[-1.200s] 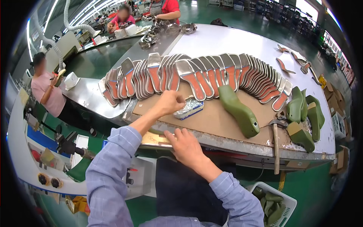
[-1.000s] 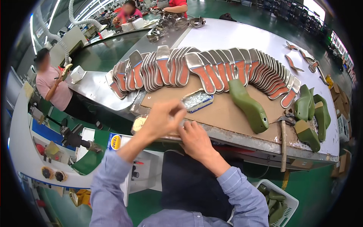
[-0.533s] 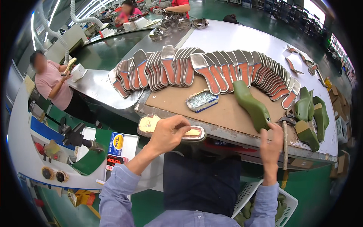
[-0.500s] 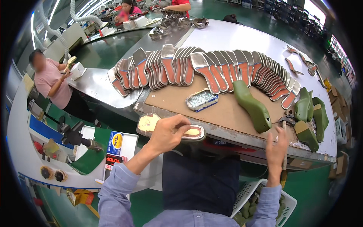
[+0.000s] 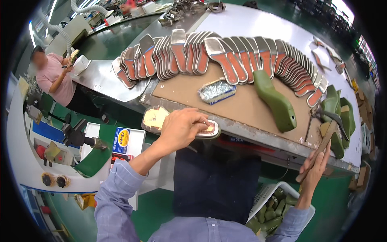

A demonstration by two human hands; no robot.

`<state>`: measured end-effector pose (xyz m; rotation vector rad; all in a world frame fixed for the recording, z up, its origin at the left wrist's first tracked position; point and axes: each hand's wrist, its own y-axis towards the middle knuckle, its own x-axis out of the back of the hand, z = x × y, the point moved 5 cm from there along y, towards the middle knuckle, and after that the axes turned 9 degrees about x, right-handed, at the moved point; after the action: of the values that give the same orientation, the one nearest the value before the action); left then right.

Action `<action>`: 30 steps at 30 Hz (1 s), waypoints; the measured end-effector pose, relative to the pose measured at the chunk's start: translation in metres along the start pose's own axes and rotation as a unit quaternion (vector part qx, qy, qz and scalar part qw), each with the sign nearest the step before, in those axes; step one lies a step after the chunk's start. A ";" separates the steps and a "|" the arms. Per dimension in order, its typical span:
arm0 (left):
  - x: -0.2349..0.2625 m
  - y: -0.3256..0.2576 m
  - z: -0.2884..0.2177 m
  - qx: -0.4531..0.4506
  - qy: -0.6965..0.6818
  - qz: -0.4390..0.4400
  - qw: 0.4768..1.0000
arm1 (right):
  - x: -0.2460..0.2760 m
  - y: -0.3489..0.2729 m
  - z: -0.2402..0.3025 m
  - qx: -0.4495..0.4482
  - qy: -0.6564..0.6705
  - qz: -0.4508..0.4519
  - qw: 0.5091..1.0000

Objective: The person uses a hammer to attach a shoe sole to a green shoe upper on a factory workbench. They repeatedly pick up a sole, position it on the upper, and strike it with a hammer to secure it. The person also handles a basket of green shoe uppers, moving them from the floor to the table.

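Note:
My left hand (image 5: 182,127) is over a shoe last with an insole on its sole (image 5: 155,118), just off the near edge of the bench. Its thumb and fingertips are pinched together above the insole's narrower end; anything between them is too small to make out. At the bench's right front edge, my right hand (image 5: 315,166) is closed around the wooden handle of a hammer (image 5: 322,146). The dark hammer head points away from me, beside several green shoe lasts (image 5: 347,121). Another green last (image 5: 275,103) lies on the brown board.
A long curved row of orange-and-silver insoles (image 5: 177,60) spans the bench. A blue-and-silver box (image 5: 217,91) sits on the brown board (image 5: 177,86). Below, a white crate (image 5: 264,197) holds green lasts. A person in pink (image 5: 56,76) stands at the left.
My right hand has gone from open to gripping the hammer, and the handle is now tilted. My left hand has lowered closer to the insole. The view has shifted slightly.

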<state>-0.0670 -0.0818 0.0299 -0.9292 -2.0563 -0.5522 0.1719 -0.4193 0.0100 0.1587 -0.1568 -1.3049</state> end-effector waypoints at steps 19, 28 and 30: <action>-0.004 -0.003 -0.003 0.005 0.010 -0.030 0.999 | -0.110 -0.061 0.065 0.293 -0.136 0.371 0.871; -0.005 -0.005 0.002 -0.050 -0.007 -0.077 0.996 | -0.127 -0.059 0.096 0.333 -0.107 0.364 0.863; -0.007 -0.003 0.003 -0.047 -0.018 -0.073 0.996 | -0.137 -0.061 0.089 0.333 -0.154 0.389 0.845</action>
<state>-0.0679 -0.0853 0.0222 -0.8526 -2.1572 -0.7206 0.0610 -0.3049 0.0810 0.4266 -0.8662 -0.4033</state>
